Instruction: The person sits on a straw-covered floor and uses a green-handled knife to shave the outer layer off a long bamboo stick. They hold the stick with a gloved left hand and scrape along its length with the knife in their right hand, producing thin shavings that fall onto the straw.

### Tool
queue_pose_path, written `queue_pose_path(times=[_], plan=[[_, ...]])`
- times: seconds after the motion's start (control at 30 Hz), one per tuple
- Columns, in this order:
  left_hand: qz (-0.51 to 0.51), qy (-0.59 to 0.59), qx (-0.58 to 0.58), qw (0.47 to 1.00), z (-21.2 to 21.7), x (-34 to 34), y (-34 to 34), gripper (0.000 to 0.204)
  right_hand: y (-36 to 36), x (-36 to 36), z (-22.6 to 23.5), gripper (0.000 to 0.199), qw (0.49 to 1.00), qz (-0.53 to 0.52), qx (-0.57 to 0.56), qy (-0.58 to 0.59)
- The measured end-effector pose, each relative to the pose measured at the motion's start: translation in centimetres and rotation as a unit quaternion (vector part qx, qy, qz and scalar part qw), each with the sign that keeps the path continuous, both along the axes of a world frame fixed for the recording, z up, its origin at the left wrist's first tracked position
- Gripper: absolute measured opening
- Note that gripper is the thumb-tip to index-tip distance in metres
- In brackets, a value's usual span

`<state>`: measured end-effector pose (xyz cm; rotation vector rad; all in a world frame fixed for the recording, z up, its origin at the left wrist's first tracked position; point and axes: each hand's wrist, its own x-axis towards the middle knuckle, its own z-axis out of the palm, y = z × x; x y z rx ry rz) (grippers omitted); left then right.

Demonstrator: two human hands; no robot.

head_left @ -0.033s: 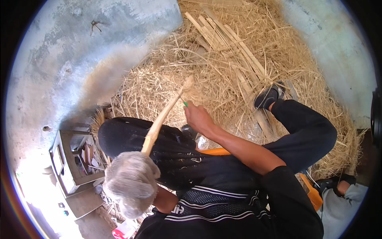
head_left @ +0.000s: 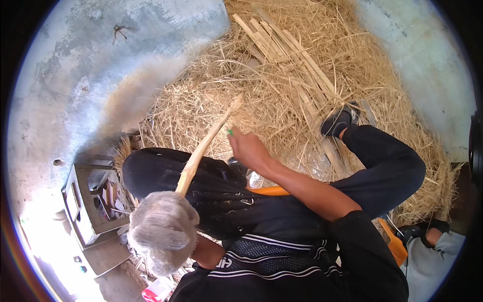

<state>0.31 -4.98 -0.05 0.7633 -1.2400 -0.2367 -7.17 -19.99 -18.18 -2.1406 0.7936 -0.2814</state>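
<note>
My left hand (head_left: pixel 163 231), in a grey knitted glove, is closed round the near end of a pale wooden stick (head_left: pixel 198 153). The stick slants up and away across my left thigh, and its far end is frayed, with curled fibres. My bare right hand (head_left: pixel 250 151) is closed on a small tool with a green handle end (head_left: pixel 230 132). That green end shows beside the stick's upper part. The rest of the tool is hidden by my fingers or too thin to make out.
Straw-like shavings (head_left: pixel 372 65) cover the floor ahead, with several pale wooden strips (head_left: pixel 307 65) on them. At left are a stained wall (head_left: pixel 90 75) and an open wooden frame (head_left: pixel 95 221) holding scraps. Orange plastic (head_left: pixel 392 241) and another person's sleeve (head_left: pixel 427 267) show at lower right.
My right hand with the green-handled tool has shifted slightly left. The stick and my gloved left hand have also moved a little to the left.
</note>
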Motion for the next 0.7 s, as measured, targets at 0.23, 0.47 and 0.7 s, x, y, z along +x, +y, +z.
queue_pose_path(times=[0.23,0.47,0.7], plan=[[0.104,0.097,-0.023,0.990,1.3,-1.8,-0.5,0.025,-0.8,-1.0,-3.0,0.022,0.996,-0.006,-0.084,0.013],[0.062,0.045,0.000,0.997,0.4,-0.2,0.3,0.022,-1.7,0.3,-4.0,0.018,0.995,0.007,-0.101,0.024],[0.060,0.032,0.000,0.998,0.9,-0.5,-0.2,0.022,-5.4,0.5,-6.4,0.026,0.994,-0.008,-0.097,0.051]])
